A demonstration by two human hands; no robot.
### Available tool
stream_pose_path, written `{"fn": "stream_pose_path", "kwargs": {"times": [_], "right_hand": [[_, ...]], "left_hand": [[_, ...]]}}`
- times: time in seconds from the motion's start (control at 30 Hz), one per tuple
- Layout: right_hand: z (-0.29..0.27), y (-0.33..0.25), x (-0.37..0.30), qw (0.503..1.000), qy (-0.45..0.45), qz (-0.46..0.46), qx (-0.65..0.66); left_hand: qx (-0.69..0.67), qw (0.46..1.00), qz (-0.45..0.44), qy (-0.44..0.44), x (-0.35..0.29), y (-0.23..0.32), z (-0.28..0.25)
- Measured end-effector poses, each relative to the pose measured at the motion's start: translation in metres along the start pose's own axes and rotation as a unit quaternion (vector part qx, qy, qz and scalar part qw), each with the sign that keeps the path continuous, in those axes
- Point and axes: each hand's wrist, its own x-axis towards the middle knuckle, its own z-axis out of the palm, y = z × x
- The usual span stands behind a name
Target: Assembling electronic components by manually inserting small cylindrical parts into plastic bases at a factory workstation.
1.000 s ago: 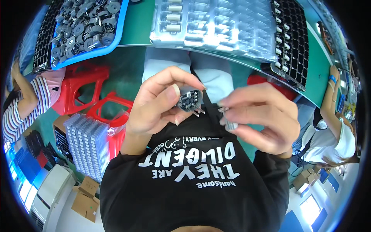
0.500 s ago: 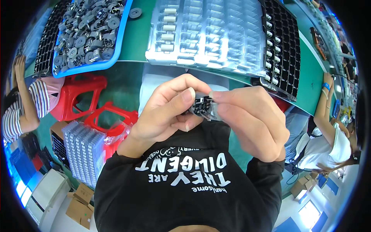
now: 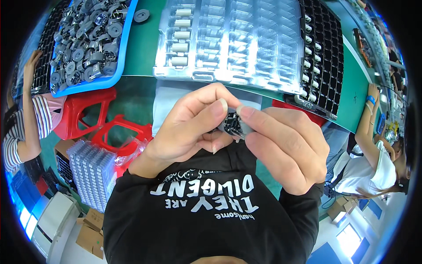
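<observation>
Both my hands meet in front of my chest, around a small grey round housing with a black circuit board (image 3: pixel 233 125) inside it. My left hand (image 3: pixel 187 125) pinches it from the left side, thumb and fingers closed. The thumb and forefinger of my right hand (image 3: pixel 290 143) press on its right edge. The fingers hide much of the part. Beyond my hands, a blue tray (image 3: pixel 124 53) on the green table (image 3: pixel 145 39) is heaped with similar grey round pieces.
Clear plastic trays (image 3: pixel 259 39) with white cylinders (image 3: pixel 180 47) in one row lie ahead, with a black grid tray (image 3: pixel 327 53) to the right. Red stools (image 3: pixel 66 121) and stacked clear trays (image 3: pixel 90 176) stand at left. Other people sit on both sides.
The circuit board's face now turns more into view between my fingers, and my right thumb and fingers have shifted slightly on the housing. The table scene has shifted slightly left.
</observation>
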Motion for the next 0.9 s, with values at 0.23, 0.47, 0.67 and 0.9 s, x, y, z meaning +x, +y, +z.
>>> {"fn": "stream_pose_path", "kwargs": {"times": [0.23,0.47,0.67,0.9], "right_hand": [[-0.007,0.005,0.009,0.999,0.027,0.024,0.041],[-0.038,0.000,0.032,0.985,0.112,0.112,0.069],[-0.022,-0.011,0.040,0.991,0.119,0.037,-0.043],[-0.010,-0.011,0.044,0.991,0.084,0.038,-0.095]], "left_hand": [[0.063,0.997,0.037,-0.025,0.010,0.011,0.002],[0.099,0.976,0.194,-0.014,0.034,0.026,0.015],[0.103,0.952,0.288,0.023,0.032,0.020,0.018],[0.169,0.929,0.328,-0.023,0.025,0.016,0.009]]}}
